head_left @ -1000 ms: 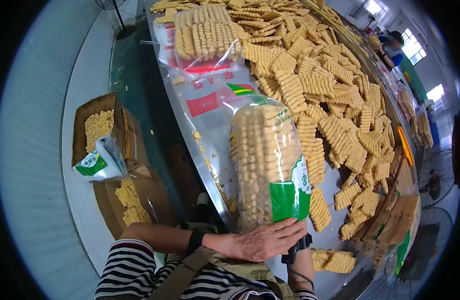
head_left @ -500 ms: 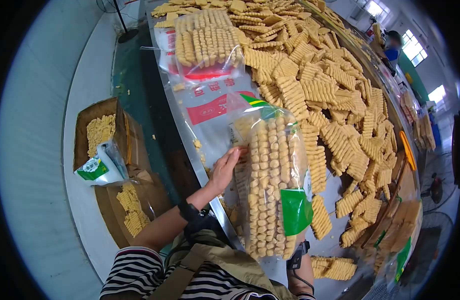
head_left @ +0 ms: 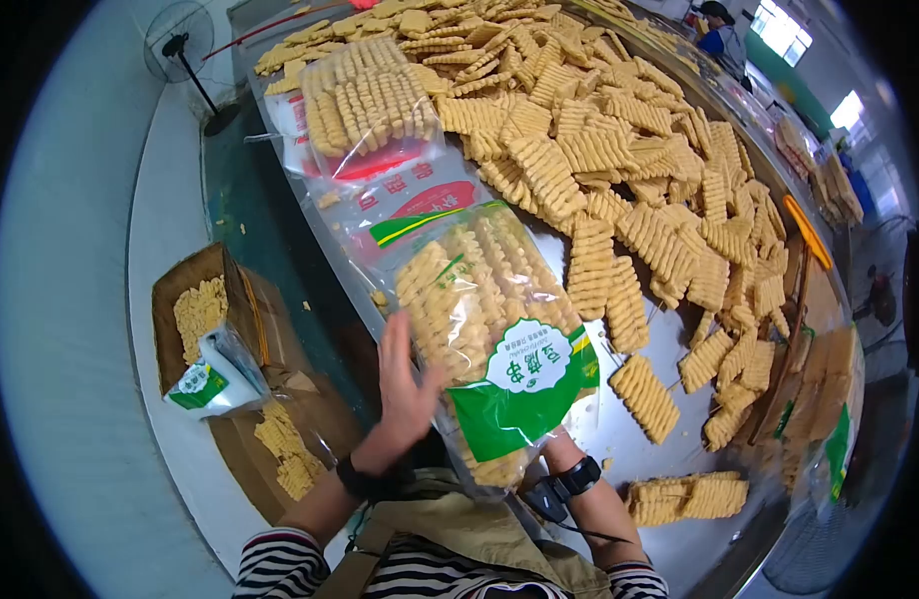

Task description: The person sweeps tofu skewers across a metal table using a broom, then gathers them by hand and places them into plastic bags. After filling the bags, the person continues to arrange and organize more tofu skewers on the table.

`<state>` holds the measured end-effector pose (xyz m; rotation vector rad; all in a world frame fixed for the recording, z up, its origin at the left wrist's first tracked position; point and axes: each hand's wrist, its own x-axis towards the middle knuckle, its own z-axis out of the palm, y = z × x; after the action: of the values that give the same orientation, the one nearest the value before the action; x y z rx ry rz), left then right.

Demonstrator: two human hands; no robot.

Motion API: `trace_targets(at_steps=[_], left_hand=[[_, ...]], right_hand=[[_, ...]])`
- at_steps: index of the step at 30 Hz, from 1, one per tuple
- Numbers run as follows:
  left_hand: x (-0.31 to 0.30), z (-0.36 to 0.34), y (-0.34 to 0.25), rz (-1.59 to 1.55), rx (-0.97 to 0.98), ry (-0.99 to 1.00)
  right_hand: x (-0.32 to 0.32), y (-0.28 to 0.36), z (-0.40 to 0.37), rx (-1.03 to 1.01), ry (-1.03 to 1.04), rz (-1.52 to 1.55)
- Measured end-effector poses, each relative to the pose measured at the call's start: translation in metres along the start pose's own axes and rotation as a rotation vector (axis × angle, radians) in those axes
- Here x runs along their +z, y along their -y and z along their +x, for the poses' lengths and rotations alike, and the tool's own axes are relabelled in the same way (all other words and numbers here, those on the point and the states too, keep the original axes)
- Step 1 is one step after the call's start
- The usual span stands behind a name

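Note:
A clear bag of ridged yellow snack pieces (head_left: 459, 309), with a green and white printed label, is tilted in front of me at the table's near side. My left hand (head_left: 408, 399) is at the bag's left side, fingers stretched out and apart, the thumb close to the plastic. My right hand (head_left: 559, 447) holds the bag from beneath at its lower right; its fingers are hidden behind the bag. Beyond it, a second filled clear bag (head_left: 370, 105) lies on flat printed bags (head_left: 380, 200) in red and white.
A large heap of loose snack pieces (head_left: 629, 150) covers the table's far and right parts. A short stack of them (head_left: 687, 499) sits near my right forearm. On the left, a cardboard box (head_left: 265, 319) holds crumbs. An orange-handled tool (head_left: 807, 232) rests at the right edge. Another person (head_left: 721, 42) is far back.
The bag has turned, so its printed label now faces up. My left hand has come off the bag's upper side and moved nearer to me, fingers spread. The view has shifted.

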<state>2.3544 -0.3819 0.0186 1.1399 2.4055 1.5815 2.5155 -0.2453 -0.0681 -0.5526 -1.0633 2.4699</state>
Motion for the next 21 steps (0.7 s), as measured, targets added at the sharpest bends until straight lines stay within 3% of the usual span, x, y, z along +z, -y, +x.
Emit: trace_targets(at_steps=[2,5,11,13,14,15,16,17,19,21], left_hand=[[-0.019,-0.022,-0.046,0.184,0.35,0.24],[-0.007,-0.054,-0.074,0.246,0.445,0.518],[-0.004,-0.054,-0.075,0.31,0.41,0.5],[-0.002,-0.053,-0.074,0.341,0.443,0.405],[-0.005,-0.051,-0.076,0.417,0.34,0.528],[-0.006,-0.049,-0.078,0.492,0.236,0.653],[-0.002,-0.05,-0.072,0.436,0.4,0.524],[0.002,-0.053,-0.07,0.433,0.407,0.523],[0.005,-0.045,-0.077,-0.084,0.475,0.522],[0.0,-0.038,-0.103,-0.124,0.561,0.519]], right_hand=[[0.001,-0.011,0.006,-0.03,0.083,-0.043],[0.0,-0.02,0.013,-0.084,0.11,-0.231],[-0.008,-0.028,0.027,-0.375,0.146,-1.07],[-0.011,-0.028,0.031,-0.431,0.142,-1.373],[-0.009,-0.031,0.036,-0.51,0.167,-1.142],[-0.012,-0.029,0.034,-0.487,0.158,-1.118],[-0.008,-0.023,0.033,-0.458,0.144,-1.11],[-0.005,-0.016,0.032,-0.429,0.127,-1.117],[0.006,0.003,0.028,-0.375,0.08,-1.167],[0.024,0.029,0.015,-0.332,-0.001,-1.249]])
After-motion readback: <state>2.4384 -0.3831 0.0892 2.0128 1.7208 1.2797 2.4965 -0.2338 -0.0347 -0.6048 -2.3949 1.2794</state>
